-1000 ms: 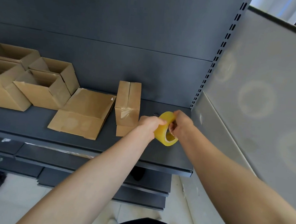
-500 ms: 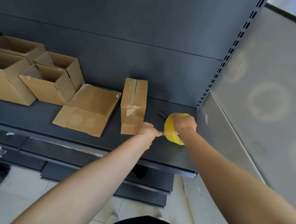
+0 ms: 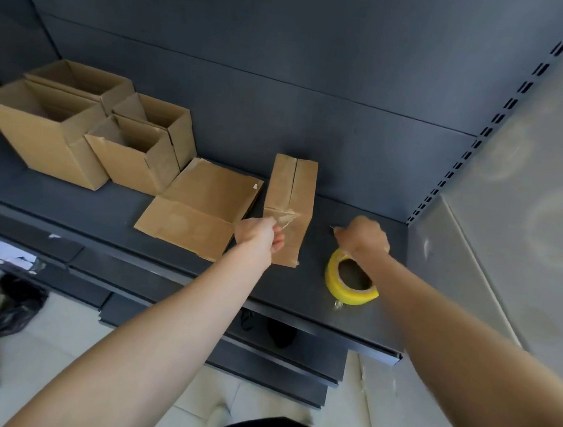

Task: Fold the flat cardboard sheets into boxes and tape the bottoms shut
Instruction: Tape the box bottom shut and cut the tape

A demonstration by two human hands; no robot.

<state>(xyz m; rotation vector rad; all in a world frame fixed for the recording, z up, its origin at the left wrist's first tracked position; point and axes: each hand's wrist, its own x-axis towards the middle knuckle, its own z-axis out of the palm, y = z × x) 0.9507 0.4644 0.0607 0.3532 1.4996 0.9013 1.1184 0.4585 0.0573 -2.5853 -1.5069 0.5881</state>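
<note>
Left grip: We see the left hand [image 3: 260,237] curled, thumb and fingers pinching a clear tape strip [image 3: 285,219] at the near end of the folded box [image 3: 291,186].
Right grip: The right hand [image 3: 362,237] is fisted round a slim tool [image 3: 333,228] whose pale tip pokes out leftward; we cannot tell what kind of tool.
Roll: The yellow tape roll [image 3: 350,283] lies free on the shelf [image 3: 299,304], just in front of the right hand and near the front edge.
Box: It lies on its side mid-shelf, seam up, its long axis running from the front edge toward the back panel.
Bearing: The box sits just beyond the left hand and touching it. The right hand is apart to the box's right, so we judge the left hand the nearer for laying the strip along the seam.
Beside it: A flat cardboard sheet [image 3: 201,209] lies touching the box's left side.
Far left: Open finished boxes [image 3: 47,135] cluster toward the shelf's left end.
</note>
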